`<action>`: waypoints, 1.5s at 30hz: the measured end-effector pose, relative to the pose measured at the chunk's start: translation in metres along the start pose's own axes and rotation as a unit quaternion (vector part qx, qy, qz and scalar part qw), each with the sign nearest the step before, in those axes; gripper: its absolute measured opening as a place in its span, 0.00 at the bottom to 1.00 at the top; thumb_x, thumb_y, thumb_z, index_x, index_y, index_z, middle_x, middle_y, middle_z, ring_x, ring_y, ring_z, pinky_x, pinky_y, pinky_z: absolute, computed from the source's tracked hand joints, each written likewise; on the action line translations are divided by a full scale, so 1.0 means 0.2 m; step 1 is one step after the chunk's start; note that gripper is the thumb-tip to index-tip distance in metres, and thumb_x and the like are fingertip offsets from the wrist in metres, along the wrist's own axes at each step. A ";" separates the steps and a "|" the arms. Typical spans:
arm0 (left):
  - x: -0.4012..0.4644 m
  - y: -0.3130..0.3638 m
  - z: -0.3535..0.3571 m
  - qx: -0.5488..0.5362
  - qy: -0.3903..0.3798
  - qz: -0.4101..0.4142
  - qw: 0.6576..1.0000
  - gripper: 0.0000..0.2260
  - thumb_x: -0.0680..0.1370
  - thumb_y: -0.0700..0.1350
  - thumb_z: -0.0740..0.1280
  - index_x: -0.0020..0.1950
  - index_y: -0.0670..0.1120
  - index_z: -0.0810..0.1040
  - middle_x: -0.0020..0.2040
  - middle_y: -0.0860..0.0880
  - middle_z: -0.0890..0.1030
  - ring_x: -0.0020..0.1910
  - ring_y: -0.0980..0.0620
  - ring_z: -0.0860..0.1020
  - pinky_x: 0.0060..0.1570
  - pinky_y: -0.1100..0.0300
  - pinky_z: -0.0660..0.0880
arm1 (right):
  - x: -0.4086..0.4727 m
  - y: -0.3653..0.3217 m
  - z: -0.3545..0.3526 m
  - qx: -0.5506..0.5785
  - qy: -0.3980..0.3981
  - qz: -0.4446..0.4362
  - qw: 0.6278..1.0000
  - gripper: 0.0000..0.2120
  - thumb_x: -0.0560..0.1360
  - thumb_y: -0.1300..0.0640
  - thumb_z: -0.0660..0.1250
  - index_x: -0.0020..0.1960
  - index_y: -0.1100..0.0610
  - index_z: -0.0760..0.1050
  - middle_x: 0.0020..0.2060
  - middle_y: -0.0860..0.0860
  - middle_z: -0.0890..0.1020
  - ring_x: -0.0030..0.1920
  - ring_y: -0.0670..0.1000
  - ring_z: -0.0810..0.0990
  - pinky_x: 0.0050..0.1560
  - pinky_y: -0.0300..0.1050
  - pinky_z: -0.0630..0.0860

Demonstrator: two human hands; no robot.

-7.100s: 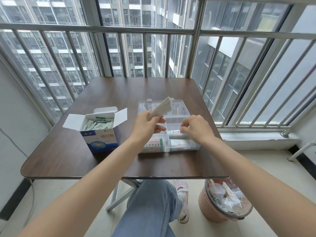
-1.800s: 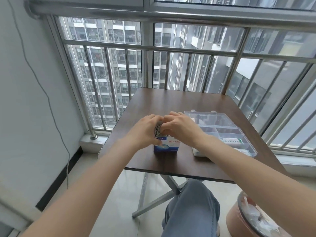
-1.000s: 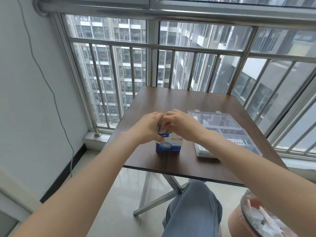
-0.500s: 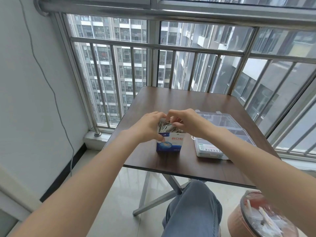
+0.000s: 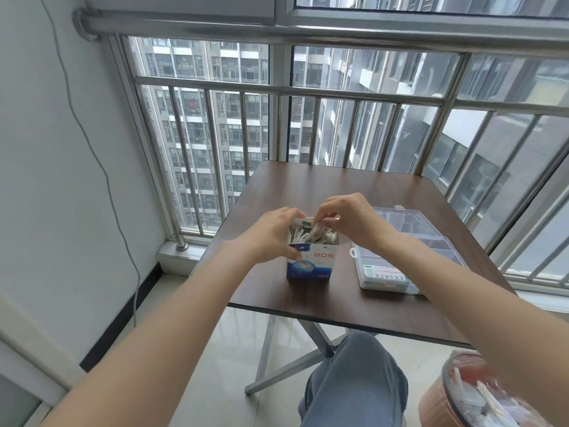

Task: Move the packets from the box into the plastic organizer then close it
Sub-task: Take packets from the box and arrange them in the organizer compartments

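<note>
The small blue-and-white cardboard box [image 5: 310,262] stands upright on the dark brown wooden table [image 5: 323,186], its top open and filled with thin white packets [image 5: 311,235]. The left hand [image 5: 271,237] grasps the box from its left side, thumb on the front face. The right hand [image 5: 351,220] reaches into the open top, fingertips pinching packets. The clear plastic compartment organizer [image 5: 400,251] lies just right of the box, lid open, with packets in its near compartments. A pink waste bin [image 5: 455,399] sits on the floor.
</note>
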State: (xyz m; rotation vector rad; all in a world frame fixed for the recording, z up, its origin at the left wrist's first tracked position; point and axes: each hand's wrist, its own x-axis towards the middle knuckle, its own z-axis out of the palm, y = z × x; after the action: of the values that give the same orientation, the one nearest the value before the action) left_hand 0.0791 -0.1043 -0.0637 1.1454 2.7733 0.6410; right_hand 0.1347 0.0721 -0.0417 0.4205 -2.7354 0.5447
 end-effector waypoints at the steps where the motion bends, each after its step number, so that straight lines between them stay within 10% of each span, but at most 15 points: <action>1: 0.00 0.00 0.00 -0.004 -0.004 -0.004 1.000 0.34 0.68 0.46 0.77 0.70 0.48 0.66 0.66 0.50 0.72 0.63 0.50 0.69 0.51 0.65 0.62 | 0.00 0.00 -0.01 0.011 0.015 0.005 1.000 0.03 0.71 0.66 0.71 0.44 0.62 0.83 0.39 0.54 0.83 0.34 0.44 0.75 0.36 0.24 0.69; 7: 0.03 -0.02 0.02 -0.023 -0.025 -0.025 0.999 0.38 0.70 0.45 0.75 0.75 0.48 0.60 0.73 0.49 0.66 0.70 0.50 0.64 0.64 0.61 0.63 | 0.00 0.02 -0.05 0.042 0.098 0.071 0.992 0.04 0.72 0.66 0.70 0.45 0.61 0.83 0.41 0.55 0.84 0.38 0.46 0.77 0.36 0.23 0.70; 13: 0.01 0.08 0.01 -0.028 0.065 0.017 0.997 0.40 0.73 0.55 0.70 0.78 0.48 0.50 0.78 0.51 0.48 0.76 0.53 0.37 0.71 0.54 0.32 | -0.02 0.05 -0.12 0.154 0.177 0.137 0.962 0.05 0.71 0.67 0.70 0.45 0.60 0.83 0.38 0.53 0.83 0.36 0.43 0.80 0.35 0.28 0.74; 17: 0.02 0.25 -0.05 -0.118 0.135 0.041 0.983 0.29 0.77 0.50 0.66 0.75 0.47 0.59 0.75 0.48 0.62 0.75 0.50 0.57 0.71 0.56 0.55 | -0.08 0.02 -0.23 0.316 0.188 0.204 0.907 0.03 0.71 0.68 0.70 0.45 0.63 0.81 0.38 0.54 0.83 0.39 0.48 0.81 0.35 0.34 0.78; 21: 0.03 0.37 -0.08 -0.211 0.101 0.018 0.972 0.20 0.78 0.44 0.66 0.69 0.44 0.69 0.60 0.45 0.78 0.46 0.52 0.80 0.42 0.66 0.76 | -0.19 0.02 -0.32 0.463 0.138 0.268 0.834 0.04 0.70 0.69 0.70 0.41 0.62 0.78 0.38 0.57 0.82 0.40 0.50 0.82 0.36 0.34 0.78; 26: 0.05 0.48 -0.01 -0.393 -0.003 -0.009 0.919 0.11 0.76 0.39 0.68 0.57 0.38 0.77 0.42 0.44 0.82 0.31 0.56 0.81 0.30 0.68 0.75 | -0.35 0.08 -0.36 0.490 0.145 0.297 0.806 0.01 0.72 0.68 0.68 0.43 0.64 0.78 0.39 0.59 0.81 0.39 0.50 0.80 0.37 0.34 0.79; 37: 0.17 0.71 0.27 -0.409 0.054 -0.069 0.908 0.04 0.77 0.36 0.67 0.50 0.38 0.76 0.44 0.43 0.81 0.26 0.56 0.80 0.28 0.67 0.76 | -0.67 0.41 -0.41 0.480 0.278 0.388 0.736 0.03 0.75 0.68 0.65 0.45 0.62 0.74 0.33 0.56 0.80 0.28 0.45 0.82 0.28 0.32 0.75; 45: 0.19 0.74 0.39 -0.415 0.074 -0.091 0.902 0.03 0.77 0.37 0.66 0.50 0.39 0.74 0.40 0.46 0.80 0.26 0.57 0.80 0.27 0.68 0.74 | -0.85 0.63 -0.25 0.238 0.196 0.463 0.831 0.06 0.72 0.66 0.65 0.47 0.59 0.77 0.35 0.52 0.82 0.29 0.45 0.81 0.34 0.38 0.75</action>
State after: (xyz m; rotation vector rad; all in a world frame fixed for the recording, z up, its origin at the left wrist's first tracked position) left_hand 0.1674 0.0429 -0.0716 0.6471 2.2096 1.6985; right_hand 0.2572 0.2411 -0.1000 -0.8965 -2.2026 1.3696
